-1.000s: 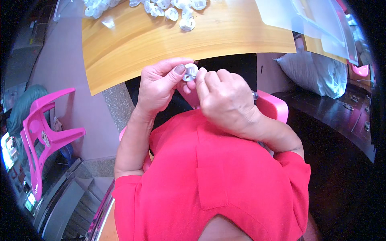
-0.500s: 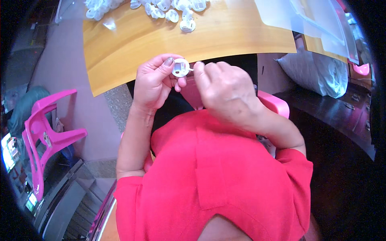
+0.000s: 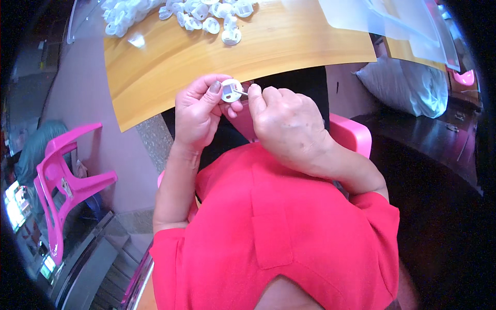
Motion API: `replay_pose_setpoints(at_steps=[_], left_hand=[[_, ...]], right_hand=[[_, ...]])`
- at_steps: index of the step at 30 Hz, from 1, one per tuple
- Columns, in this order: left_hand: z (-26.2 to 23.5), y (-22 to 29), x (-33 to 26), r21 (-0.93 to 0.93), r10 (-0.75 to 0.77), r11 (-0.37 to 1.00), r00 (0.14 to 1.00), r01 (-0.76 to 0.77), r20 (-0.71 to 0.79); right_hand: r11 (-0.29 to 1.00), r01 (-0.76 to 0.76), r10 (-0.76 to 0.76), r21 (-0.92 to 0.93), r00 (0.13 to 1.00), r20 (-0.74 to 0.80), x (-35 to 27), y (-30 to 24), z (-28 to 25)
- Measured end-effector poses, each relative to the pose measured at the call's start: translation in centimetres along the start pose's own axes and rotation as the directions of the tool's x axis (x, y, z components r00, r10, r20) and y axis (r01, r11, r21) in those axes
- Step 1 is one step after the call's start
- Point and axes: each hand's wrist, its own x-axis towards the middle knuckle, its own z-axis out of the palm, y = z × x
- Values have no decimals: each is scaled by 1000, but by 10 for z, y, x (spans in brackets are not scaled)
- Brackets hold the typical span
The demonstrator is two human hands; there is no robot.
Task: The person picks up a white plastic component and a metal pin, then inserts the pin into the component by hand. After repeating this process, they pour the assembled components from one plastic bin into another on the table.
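My left hand pinches a small round white plastic part between thumb and fingers, just past the near edge of the wooden table. A rectangular recess and a small dark slot show in its face. From the closed fingers of my right hand a thin, metallic-looking rod sticks out, and its tip lies against the part's face. The rest of the rod is hidden inside my right hand, so its exact kind cannot be told.
Several similar white plastic parts lie heaped on the far side of the wooden table. Clear plastic sheeting or a bin covers its right end. A pink chair stands at left; a white sack sits at right.
The rod's tip has come from the part's right rim onto its face. My right hand has dropped slightly nearer my body. The whole view has shifted a little.
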Motion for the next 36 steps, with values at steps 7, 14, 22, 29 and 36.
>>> replay_pose_setpoints(at_steps=[7,14,22,29,36], left_hand=[[6,-5,0,50,32,998,999,-30,-29],[3,-9,-3,104,75,992,995,-69,-58],[3,-6,-1,17,80,997,996,-80,-27],[13,-6,0,-10,26,1000,996,-27,-82],[14,-4,-4,17,-40,999,999,41,-26]], right_hand=[[998,14,-14,-60,1000,-2,4,-1,1],[997,24,-20,-76,999,49,9,-4,9],[981,65,-73,-182,997,-35,7,-7,9],[994,30,-39,-103,995,-88,6,7,-15],[992,126,-126,-7,990,-61,1,11,-9]])
